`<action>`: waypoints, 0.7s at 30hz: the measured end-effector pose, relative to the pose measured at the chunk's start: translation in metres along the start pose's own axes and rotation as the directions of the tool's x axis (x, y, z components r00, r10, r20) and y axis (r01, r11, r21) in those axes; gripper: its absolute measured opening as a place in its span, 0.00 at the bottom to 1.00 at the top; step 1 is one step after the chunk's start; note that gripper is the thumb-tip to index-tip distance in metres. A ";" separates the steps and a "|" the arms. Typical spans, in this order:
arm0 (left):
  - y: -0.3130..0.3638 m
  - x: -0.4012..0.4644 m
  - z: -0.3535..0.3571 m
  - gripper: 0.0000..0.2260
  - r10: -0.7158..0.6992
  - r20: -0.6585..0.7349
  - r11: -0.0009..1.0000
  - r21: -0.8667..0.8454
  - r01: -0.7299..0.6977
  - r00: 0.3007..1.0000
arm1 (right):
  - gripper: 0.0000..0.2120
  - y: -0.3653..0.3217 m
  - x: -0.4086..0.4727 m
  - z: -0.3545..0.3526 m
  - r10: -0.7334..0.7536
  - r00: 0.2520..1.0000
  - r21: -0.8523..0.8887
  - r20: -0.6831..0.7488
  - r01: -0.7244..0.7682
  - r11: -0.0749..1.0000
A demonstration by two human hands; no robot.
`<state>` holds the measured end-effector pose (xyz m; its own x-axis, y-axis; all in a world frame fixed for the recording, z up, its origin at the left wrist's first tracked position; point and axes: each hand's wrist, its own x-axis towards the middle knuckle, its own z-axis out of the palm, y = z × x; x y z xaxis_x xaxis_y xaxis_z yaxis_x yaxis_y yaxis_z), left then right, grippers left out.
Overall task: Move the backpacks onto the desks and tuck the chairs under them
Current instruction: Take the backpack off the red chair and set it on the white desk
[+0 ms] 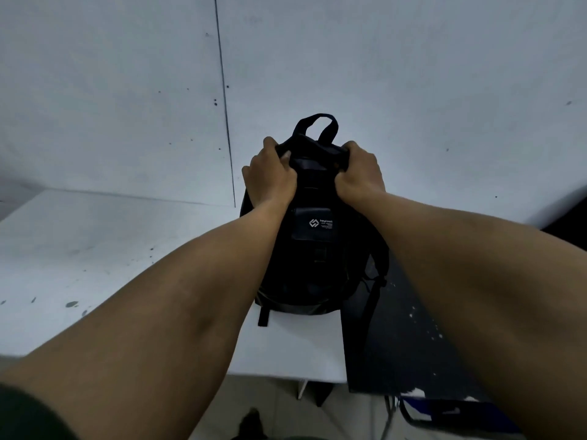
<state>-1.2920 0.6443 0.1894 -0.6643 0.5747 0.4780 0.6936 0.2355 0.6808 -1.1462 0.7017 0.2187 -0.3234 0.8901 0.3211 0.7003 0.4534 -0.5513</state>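
Near the bottom edge, floor: a pale tiled floor (282, 404) shows under the front edge of the desk, with the tip of a dark shoe (252, 419) on it.
Chair: at the bottom right, part of a chair (444, 414) with a metal frame and a dark blue seat stands on the floor, apart from the desk.
Desk: a white desk (95, 265) with small dark spots fills the left side; its right front corner lies below the bag.
Backpack: a black backpack (313, 265) stands upright near the right edge of the desk, its bottom on the white top, one strap hanging over the right edge. A small patch with a white logo faces the camera.
Left hand: the left hand (270, 176) grips the top left of the backpack, fingers curled tightly into the fabric.
Right hand: the right hand (360, 173) grips the top right in the same way, thumb and fingers closed on the fabric.
Bag against the grip: the body of the backpack hangs below and between both hands; its carry handle (317, 125) rises free above them, untouched.
Wall: a grey-white wall (413, 74) with a dark vertical seam stands behind the desk.
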 end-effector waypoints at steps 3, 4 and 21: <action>-0.007 0.035 0.023 0.06 0.006 0.051 1.000 0.003 -0.006 0.999 | 0.19 0.002 0.036 0.015 0.005 1.000 -0.034 0.009 -0.005 0.999; -0.010 0.044 0.030 0.06 0.007 0.062 1.000 0.002 -0.007 0.998 | 0.19 0.002 0.046 0.020 0.014 1.000 -0.039 0.011 -0.013 0.999; -0.034 0.173 0.149 0.07 0.009 0.128 0.999 0.039 -0.014 0.992 | 0.18 0.041 0.206 0.085 0.069 0.993 -0.036 0.092 -0.065 0.997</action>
<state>-1.3889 0.8520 0.1665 -0.6166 0.6726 0.4092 0.7135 0.2576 0.6516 -1.2384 0.9076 0.1970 -0.3318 0.9196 0.2105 0.7425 0.3922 -0.5431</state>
